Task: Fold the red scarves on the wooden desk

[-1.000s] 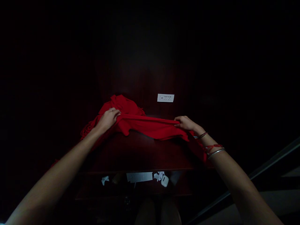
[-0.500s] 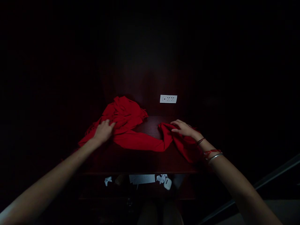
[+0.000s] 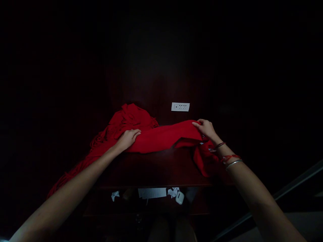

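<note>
A red fringed cloth (image 3: 161, 136) lies across a dark wooden tabletop (image 3: 156, 168) in a very dim room. My left hand (image 3: 128, 137) rests on the cloth's left part with its fingers closed on the fabric. My right hand (image 3: 205, 129) pinches the cloth's right edge and holds it a little above the table. A strip of cloth spans between the two hands. More of it is bunched behind my left hand, and its fringed end trails off the table's left side. Another fold hangs below my right wrist, which wears bangles and red thread.
A white wall socket plate (image 3: 180, 107) sits on the dark back panel above the table. On a lower shelf lie a white paper slip (image 3: 152, 193), crumpled paper bits (image 3: 115, 195) and a small white case (image 3: 179, 197). A pale slanted rail (image 3: 277, 195) runs at the lower right.
The cloth had sagged onto the table with both hands lowered; now my right hand has lifted its edge up and back, and my left hand has shifted right, pulling the strip taut.
</note>
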The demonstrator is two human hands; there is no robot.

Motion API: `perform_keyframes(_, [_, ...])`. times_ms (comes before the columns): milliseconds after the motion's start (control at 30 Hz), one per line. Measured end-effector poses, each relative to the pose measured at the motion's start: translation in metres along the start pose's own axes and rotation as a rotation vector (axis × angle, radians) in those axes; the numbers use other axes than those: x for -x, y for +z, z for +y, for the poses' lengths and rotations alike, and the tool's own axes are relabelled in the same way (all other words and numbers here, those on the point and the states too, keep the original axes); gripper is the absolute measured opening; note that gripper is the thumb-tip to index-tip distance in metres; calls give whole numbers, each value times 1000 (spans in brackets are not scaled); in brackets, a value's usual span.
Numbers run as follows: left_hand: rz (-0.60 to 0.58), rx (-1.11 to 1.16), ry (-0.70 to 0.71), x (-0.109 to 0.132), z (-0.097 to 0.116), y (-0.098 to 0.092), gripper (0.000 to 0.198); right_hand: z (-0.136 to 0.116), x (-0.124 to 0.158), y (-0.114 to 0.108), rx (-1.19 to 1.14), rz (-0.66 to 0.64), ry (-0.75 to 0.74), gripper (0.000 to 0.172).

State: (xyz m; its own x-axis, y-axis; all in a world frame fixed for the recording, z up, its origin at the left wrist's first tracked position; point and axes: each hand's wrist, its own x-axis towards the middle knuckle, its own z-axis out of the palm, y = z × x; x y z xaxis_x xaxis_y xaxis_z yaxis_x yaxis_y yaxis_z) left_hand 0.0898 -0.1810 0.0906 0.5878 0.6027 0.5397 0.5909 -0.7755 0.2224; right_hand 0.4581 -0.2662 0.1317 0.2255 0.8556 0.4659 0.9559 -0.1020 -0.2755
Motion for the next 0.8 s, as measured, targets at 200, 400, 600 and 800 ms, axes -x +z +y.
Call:
perform_keyframes(200, [-49,293,-57,-19,31,-5,18,-54,27,18,-192,-142,-421,38])
perform_keyframes(400, [-230,758,-177,-17,48,14,21,-115,40,60,-655,-502,-613,41])
perform_keyframes(600, [-261,871,-285,-10,46,6,18,-105,32,55,-723,-459,-505,23])
perform_keyframes(800, [-276,939,-359,-12,56,13,13,-94,41,28,-510,-356,-641,17])
